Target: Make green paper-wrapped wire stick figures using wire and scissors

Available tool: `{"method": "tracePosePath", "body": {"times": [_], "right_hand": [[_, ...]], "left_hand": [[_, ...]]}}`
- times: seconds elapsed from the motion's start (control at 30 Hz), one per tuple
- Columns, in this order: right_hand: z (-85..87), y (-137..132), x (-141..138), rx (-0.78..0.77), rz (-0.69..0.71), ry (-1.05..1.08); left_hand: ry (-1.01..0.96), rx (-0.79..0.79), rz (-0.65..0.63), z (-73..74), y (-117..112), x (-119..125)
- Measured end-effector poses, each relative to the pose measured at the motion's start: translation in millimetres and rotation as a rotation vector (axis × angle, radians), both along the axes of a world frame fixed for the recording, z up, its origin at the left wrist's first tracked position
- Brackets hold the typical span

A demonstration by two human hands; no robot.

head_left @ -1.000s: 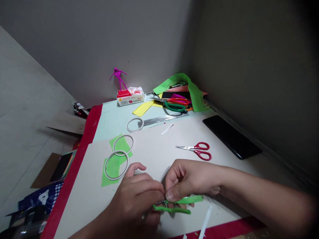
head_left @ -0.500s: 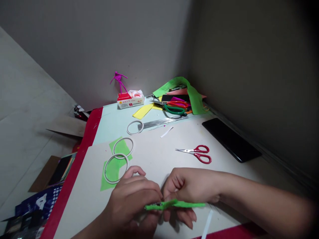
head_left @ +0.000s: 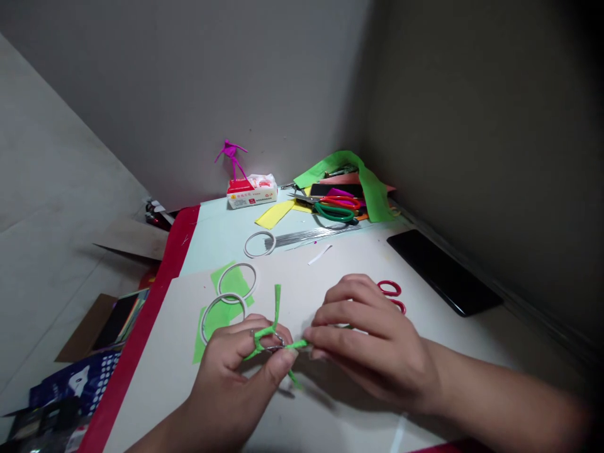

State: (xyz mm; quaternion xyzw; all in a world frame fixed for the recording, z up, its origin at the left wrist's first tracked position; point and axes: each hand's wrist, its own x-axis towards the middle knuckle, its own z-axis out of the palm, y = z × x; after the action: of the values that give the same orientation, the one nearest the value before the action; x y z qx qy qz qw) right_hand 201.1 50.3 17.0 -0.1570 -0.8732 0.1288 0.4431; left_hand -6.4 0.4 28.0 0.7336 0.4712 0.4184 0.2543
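My left hand (head_left: 236, 377) pinches a small figure of wire wrapped in green paper (head_left: 274, 330) between thumb and fingers. One green limb sticks up from it. My right hand (head_left: 363, 340) is closed on the right end of the same green wire piece, fingers pressed together. Both hands hover just above the white sheet (head_left: 292, 277) on the table. The small red-handled scissors (head_left: 391, 296) lie right behind my right hand, partly hidden by it.
Two white rings lie on green paper (head_left: 226, 296) left of my hands, a third ring (head_left: 258, 243) by a bundle of wires (head_left: 311, 234). A black phone (head_left: 443, 270) lies at right. Larger scissors (head_left: 337, 207), paper scraps, a tissue pack (head_left: 252, 190) and a magenta wire figure (head_left: 231, 156) stand at the back.
Both hands rose and moved away from the table's front edge. The green piece turned so one limb points up. My right hand now covers the red scissors' blades.
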Motion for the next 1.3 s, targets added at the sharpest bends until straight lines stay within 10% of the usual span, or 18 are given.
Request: {"method": "tracePosePath", "body": {"times": [0.2, 0.43, 0.53, 0.77, 0.93, 1.07, 1.3], "right_hand": [[-8.4, -2, -8, -0.275, 0.002, -0.025], [3.8, -2, -11, -1.352, 0.075, -0.042], [4.1, 0, -7, -1.297, 0.12, 0.06], [-16.0, 10, -3, -0.32, -0.147, 0.072], [-13.5, 14, -4, -0.246, -0.109, 0.101], [-4.4, 11, -4, -0.462, -0.112, 0.138], [-6.3, 11, -8, -1.466, 0.065, 0.265]], "left_hand": [[0.067, 0.106, -0.032, 4.4, 1, 3], [-0.049, -0.124, 0.053, -4.7, 4, -2], [-0.216, -0.329, 0.128, -6.1, 6, -7], [-0.719, -0.801, 0.223, -11.2, 12, -12], [-0.727, -0.83, 0.19, -15.6, 10, -11], [-0.568, -0.728, 0.179, -11.5, 8, -8], [-0.384, -0.609, 0.221, -5.8, 3, -6]]}}
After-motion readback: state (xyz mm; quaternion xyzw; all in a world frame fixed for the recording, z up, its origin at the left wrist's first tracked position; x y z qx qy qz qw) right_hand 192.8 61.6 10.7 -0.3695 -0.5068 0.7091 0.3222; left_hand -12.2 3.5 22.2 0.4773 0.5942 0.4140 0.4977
